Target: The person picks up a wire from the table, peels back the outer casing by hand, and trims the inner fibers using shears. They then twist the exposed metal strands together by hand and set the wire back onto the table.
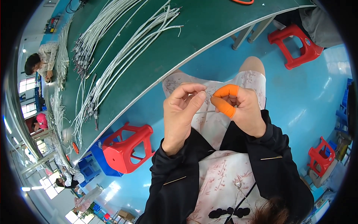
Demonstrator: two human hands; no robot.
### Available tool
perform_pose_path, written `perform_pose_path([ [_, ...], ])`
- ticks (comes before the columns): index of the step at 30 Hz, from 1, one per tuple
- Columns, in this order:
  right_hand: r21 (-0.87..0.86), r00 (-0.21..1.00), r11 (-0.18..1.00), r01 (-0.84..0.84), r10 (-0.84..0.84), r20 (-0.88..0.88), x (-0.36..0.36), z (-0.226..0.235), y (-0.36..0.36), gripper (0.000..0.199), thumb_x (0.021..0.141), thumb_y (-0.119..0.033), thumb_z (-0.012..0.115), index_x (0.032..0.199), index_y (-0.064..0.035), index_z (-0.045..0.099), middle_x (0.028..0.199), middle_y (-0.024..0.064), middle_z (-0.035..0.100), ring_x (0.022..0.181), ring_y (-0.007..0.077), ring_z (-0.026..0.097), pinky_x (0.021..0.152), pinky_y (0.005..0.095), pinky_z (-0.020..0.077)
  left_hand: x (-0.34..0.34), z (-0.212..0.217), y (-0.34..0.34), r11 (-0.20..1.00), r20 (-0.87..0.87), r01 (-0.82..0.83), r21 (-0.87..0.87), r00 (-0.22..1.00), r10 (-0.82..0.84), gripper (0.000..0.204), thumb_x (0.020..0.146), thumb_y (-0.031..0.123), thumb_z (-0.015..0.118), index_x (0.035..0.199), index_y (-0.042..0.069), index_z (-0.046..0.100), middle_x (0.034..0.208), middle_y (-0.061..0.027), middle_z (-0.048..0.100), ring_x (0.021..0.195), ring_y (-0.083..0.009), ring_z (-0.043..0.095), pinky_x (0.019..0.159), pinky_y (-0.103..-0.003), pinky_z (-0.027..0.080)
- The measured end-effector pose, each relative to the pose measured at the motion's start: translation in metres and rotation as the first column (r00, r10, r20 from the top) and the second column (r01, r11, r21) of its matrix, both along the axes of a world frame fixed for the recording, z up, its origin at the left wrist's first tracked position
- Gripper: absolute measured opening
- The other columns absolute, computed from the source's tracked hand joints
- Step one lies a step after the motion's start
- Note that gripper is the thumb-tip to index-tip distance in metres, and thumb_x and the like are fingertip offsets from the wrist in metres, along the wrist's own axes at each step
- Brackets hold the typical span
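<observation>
In front of my lap, my left hand (183, 110) is closed, thumb and forefinger pinched together. My right hand (242, 108) faces it, also pinching, with orange finger cots on its thumb and forefinger. The fingertips of both hands nearly meet, on what looks like the thin end of a wire, its detail too small to make out. A short stretch of grey-white cable (206, 111) shows just below, between the two hands. The rest of it is hidden by my hands.
A green worktable (149, 67) with a metal edge carries bundles of white cables (123, 63) with dark connectors. Orange-handled tools lie at its edges. Red stools (128, 147) stand on the blue floor. Other people sit along the table's far left, and one at the upper right.
</observation>
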State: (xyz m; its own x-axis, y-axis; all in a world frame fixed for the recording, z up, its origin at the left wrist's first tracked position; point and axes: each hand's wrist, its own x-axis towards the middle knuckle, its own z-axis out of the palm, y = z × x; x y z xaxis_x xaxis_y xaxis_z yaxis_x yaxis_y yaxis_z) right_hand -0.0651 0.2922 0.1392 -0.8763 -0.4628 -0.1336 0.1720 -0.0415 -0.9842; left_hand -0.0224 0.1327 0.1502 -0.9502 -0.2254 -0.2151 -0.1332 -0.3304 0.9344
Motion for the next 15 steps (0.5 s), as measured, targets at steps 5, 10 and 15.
perform_pose_path([
  [5,0.18,0.99,0.983,-0.028,0.052,-0.134,-0.002,0.007,0.0,0.01,0.081,-0.001,0.067,0.089,0.0019,0.061,0.069,0.0,0.062,0.053,0.0021,0.05,0.046,0.0196,0.0366,-0.001,0.001,-0.006,0.999,0.011,0.049,-0.02,0.999,-0.049,0.014,0.083,0.0,0.063,0.097,-0.002,0.061,0.092,-0.006,0.06,0.082,-0.0134,0.055,0.077,-0.026,0.044],
  [10,0.232,0.971,0.973,0.008,0.048,-0.233,0.0,0.007,-0.003,0.011,0.079,0.0,0.069,0.087,0.0008,0.062,0.068,0.0024,0.062,0.051,0.004,0.05,0.045,0.0209,0.0367,0.001,-0.005,-0.011,0.997,0.015,0.068,0.03,0.998,-0.069,0.01,0.084,-0.001,0.064,0.094,0.0,0.062,0.091,-0.0009,0.06,0.087,-0.0098,0.055,0.079,-0.023,0.044],
  [15,0.307,0.815,0.93,0.205,0.011,-0.579,0.003,0.001,-0.011,0.013,0.077,-0.001,0.07,0.088,-0.0001,0.063,0.067,0.0078,0.062,0.048,0.0097,0.051,0.047,0.023,0.0401,0.001,-0.008,-0.004,0.999,-0.004,-0.026,0.023,1.0,0.026,0.006,0.085,0.002,0.062,0.09,0.0,0.06,0.09,-0.0048,0.057,0.079,-0.0134,0.054,0.075,-0.026,0.044],
])
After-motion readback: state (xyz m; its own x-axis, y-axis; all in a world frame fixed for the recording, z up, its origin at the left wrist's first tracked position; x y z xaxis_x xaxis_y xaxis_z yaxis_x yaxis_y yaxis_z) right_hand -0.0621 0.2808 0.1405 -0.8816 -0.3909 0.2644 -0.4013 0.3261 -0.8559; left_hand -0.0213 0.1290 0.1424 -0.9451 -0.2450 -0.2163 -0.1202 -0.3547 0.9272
